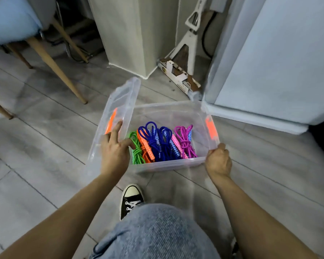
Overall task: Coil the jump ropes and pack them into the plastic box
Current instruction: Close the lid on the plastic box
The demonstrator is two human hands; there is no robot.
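Your box [168,113] stands on the floor [36,146] in front of your knee, and the coiled ropes lie inside it side by side: a green rope [137,148] at the left, then an orange rope [145,146], two blue ropes [157,141] in the middle, and a purple rope [184,140] at the right. Each one is tied around its own middle, I think so that it does not open again and tangle with its neighbour, and they lie parallel so that the row fits the bottom of the box. Your right hand [218,159] has its fingers curled around the near right corner of the rim, just below the orange latch [210,128]; this seems to keep the box steady or to be ready for lifting it. Your left hand [114,148] is half open, with fingers spread: the longer fingers rest on the clear lid [120,101], which stands tilted against the left side of the box, while the thumb side reaches over the rim and comes near to the green rope, perhaps touching it. I cannot tell if this hand really grips the lid or only leans on it. No rope is seen outside the box, so I judge the packing is almost finished and the lid is the next thing to bring over. Your shoe [131,199] is just behind the box.
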